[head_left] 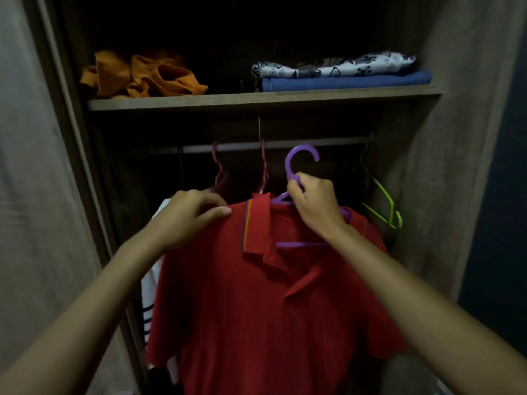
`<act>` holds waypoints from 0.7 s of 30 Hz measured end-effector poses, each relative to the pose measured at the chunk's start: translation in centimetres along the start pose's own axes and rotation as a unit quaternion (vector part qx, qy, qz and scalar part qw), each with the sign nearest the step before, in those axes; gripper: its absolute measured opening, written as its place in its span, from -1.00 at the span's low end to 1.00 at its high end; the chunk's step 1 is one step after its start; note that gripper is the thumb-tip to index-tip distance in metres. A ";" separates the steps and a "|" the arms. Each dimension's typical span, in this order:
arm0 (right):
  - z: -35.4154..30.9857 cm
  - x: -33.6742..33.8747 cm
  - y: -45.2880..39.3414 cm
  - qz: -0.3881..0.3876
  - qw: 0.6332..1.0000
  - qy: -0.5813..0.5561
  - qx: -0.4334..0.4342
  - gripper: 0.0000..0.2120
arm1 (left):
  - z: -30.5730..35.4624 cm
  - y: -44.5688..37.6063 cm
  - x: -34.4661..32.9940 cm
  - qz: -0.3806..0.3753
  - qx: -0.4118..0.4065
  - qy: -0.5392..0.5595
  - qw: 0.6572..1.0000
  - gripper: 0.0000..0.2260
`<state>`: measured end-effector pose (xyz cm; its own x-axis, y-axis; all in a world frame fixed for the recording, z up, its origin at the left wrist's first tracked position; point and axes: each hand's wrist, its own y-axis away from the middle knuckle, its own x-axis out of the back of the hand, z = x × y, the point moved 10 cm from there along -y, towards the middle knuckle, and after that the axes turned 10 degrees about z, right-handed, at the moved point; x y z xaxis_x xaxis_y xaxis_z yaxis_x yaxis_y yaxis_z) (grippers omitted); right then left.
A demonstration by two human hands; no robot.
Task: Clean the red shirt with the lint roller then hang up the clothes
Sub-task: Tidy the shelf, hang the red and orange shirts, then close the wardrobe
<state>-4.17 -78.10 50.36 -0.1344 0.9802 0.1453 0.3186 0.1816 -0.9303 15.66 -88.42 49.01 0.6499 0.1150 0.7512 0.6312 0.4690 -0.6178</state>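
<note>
Head view is showing the right hand [312, 205] pinching the purple hanger [299, 163] by its neck, the left hand [188, 215] gripping the red shirt [256, 309] at the shoulder, hook seemingly hovering just below the rail [256, 146], needing lifting over while steadying the shoulder.

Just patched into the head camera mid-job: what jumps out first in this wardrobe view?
The red shirt fills the centre, draped on a purple hanger whose hook sits just below the rail, not yet over it. The right hand grips the hanger's neck while the left hand pinches the shirt's shoulder. On the shelf above lie crumpled orange clothes at left.
</note>
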 end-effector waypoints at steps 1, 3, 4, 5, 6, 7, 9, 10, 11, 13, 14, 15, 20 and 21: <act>-0.2 -0.6 0.4 -0.016 1.000 -0.007 -0.002 -0.69 | 0.0 -0.2 -0.1 0.011 -0.006 -0.003 1.000 -0.75; -0.1 -1.2 0.9 -0.041 0.999 -0.021 -0.009 -0.67 | 0.3 -0.2 -0.5 0.000 -0.008 0.019 1.000 -0.81; 0.0 -1.3 0.8 -0.052 0.998 -0.026 -0.013 -0.66 | 0.7 -0.1 -0.8 -0.017 -0.011 0.022 1.000 -0.83; 0.3 -1.4 0.7 -0.066 0.997 -0.032 -0.017 -0.65 | 0.9 0.0 -1.1 -0.032 -0.014 0.024 0.999 -0.83; 0.6 -1.7 0.5 -0.088 0.995 -0.039 -0.028 -0.65 | 1.1 0.0 -1.4 -0.043 -0.016 0.018 0.999 -0.84; 1.1 -2.0 0.4 -0.115 0.991 -0.053 -0.052 -0.66 | 0.9 0.0 -1.7 -0.044 -0.017 0.012 0.999 -0.83; 2.1 -1.7 0.6 -0.128 0.983 -0.081 -0.106 -0.68 | 0.3 0.0 -1.9 -0.023 -0.010 0.002 1.000 -0.81; 2.2 -0.6 0.7 -0.090 0.986 -0.085 -0.114 -0.69 | 0.0 0.1 -2.0 -0.008 -0.001 0.010 1.000 -0.79; 2.2 0.9 1.0 -0.033 0.991 -0.071 -0.109 -0.71 | -0.4 0.2 -2.2 0.007 0.008 0.023 1.000 -0.77; 1.8 1.9 3.0 0.004 0.993 -0.027 -0.116 -0.61 | -0.5 0.5 -2.8 0.041 0.020 0.031 0.998 -0.77; 1.6 0.9 4.6 -0.044 0.989 -0.024 -0.143 -0.55 | -0.1 0.5 -3.1 0.059 0.020 0.032 0.998 -0.78; 1.4 -0.8 6.4 -0.117 0.974 -0.048 -0.188 -0.55 | 0.4 0.5 -3.4 0.075 0.014 0.037 0.996 -0.80; 2.5 -4.8 9.9 -0.182 0.868 -0.211 -0.412 -0.54 | 4.1 -0.2 -5.3 0.135 -0.005 0.060 0.989 -0.89; 3.0 -4.7 9.4 -0.160 0.881 -0.189 -0.404 -0.47 | 4.8 -0.2 -5.6 0.150 -0.008 0.064 0.987 -0.89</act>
<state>-3.39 -81.27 39.92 -0.5922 0.8006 0.0914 0.7511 0.5896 -0.2971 9.85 -84.93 46.03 0.8555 0.1349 0.4999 0.4085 0.4174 -0.8117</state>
